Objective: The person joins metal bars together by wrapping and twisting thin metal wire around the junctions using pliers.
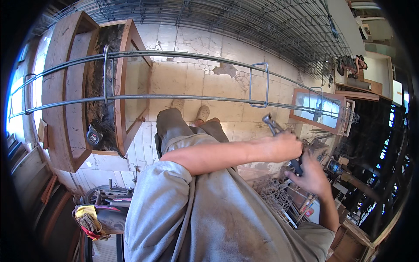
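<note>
Across my body to the right reaches my left hand (284, 146), closed around a pair of end-cutting pincers. The metal jaws of the pincers (269, 119) stick out beyond the fist toward the long bars. My right hand (310, 174), slightly blurred, is beside the dark handle ends, its thumb and fingers apart around them; whether it touches them I cannot tell. In front of me a long rebar cage (187, 97) runs from left to right. Square wire stirrups, one of them a near-right stirrup (259, 85), join its bars. The pincers' jaws are apart from the bars.
At left stands a wooden cabinet frame (59, 94) with a tape measure (93, 136) on it. Stacked wire cages (244, 24) fill the far side. A wood-framed glass panel (316, 109) is at right, a wire basket (279, 198) below it. Coiled rope (88, 217) lies lower left.
</note>
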The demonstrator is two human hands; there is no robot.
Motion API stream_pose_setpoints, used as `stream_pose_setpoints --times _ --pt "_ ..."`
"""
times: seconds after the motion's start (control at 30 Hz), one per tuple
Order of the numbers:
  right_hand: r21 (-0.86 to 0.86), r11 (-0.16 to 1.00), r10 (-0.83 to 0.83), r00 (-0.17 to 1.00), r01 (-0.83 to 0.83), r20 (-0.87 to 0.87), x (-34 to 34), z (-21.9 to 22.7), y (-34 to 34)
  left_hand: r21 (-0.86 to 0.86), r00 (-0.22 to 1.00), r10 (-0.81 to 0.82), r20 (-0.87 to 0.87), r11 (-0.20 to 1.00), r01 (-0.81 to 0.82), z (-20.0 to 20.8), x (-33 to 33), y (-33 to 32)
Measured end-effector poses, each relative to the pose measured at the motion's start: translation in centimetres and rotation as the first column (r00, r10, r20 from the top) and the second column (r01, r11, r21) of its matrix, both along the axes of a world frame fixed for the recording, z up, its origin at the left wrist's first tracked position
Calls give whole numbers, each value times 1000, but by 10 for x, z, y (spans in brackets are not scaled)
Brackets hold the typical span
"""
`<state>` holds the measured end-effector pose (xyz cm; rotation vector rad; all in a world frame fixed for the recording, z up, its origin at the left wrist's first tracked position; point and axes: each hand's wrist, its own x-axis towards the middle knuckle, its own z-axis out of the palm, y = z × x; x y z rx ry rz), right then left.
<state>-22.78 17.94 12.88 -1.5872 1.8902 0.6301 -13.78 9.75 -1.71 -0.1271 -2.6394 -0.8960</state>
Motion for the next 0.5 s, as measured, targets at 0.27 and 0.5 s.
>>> stream_pose_setpoints --times 0.27,0.5 --pt "-27 759 -564 677 651 472 -7 -183 158 135 987 -58 147 990 38 -67 6 82" --pt "-197 634 -670 658 748 342 25 -423 280 479 872 -309 379 872 101 -76 44 79"
